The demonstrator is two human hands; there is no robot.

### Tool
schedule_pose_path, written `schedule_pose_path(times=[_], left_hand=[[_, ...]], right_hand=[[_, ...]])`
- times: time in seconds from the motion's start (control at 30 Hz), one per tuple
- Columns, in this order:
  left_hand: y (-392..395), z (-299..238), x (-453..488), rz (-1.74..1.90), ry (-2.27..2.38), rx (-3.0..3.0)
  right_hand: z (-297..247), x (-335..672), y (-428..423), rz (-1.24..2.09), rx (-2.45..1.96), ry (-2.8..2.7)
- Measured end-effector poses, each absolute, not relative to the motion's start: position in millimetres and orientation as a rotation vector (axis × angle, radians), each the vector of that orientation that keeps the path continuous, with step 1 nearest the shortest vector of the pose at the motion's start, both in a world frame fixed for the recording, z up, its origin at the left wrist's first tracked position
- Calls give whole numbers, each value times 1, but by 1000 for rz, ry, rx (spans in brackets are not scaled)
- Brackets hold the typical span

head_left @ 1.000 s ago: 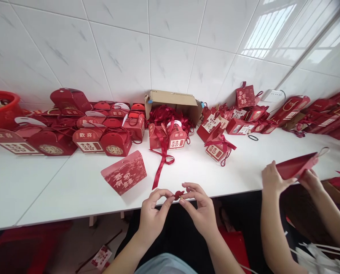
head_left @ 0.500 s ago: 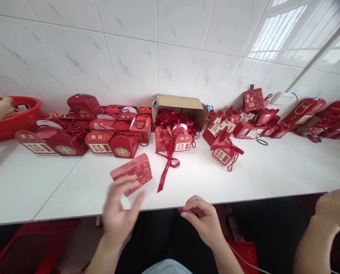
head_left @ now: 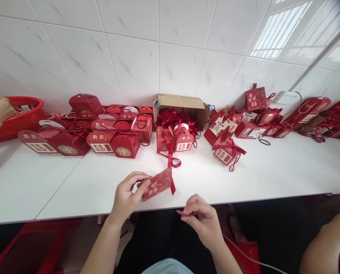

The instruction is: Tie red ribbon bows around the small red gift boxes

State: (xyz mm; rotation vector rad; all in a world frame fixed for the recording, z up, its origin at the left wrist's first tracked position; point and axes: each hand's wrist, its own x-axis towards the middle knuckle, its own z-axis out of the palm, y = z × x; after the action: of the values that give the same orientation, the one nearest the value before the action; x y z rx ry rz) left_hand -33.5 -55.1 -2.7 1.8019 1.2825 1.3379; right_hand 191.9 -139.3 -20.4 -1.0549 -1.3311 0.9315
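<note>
Left hand (head_left: 128, 196) holds a printed red packet (head_left: 160, 185) near the front edge of the worktop (head_left: 72, 198); right hand (head_left: 200, 215) pinches a small red piece (head_left: 181, 213) by that same edge.

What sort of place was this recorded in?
Probably a small packing workshop, though it could be a room in a home: a long white table lined with red gift boxes, an open cardboard box of red ribbon, and another person's hand at a red basin.
</note>
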Motion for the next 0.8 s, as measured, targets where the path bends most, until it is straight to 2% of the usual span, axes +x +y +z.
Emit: schedule_pose_path(times=[0.13, 0.3, 0.8], left_hand=[[-73, -7, 0, 1347, 1143, 1733], [-83, -8, 17, 1310, 1089, 1667], [-85, -10, 18, 1288, 1003, 1626]], right_hand=[[-16, 193, -127, 668, -1168, -1395], [-13, 188, -114, 593, -1200, -1405], [-7, 183, -102, 728, -1134, -1400]])
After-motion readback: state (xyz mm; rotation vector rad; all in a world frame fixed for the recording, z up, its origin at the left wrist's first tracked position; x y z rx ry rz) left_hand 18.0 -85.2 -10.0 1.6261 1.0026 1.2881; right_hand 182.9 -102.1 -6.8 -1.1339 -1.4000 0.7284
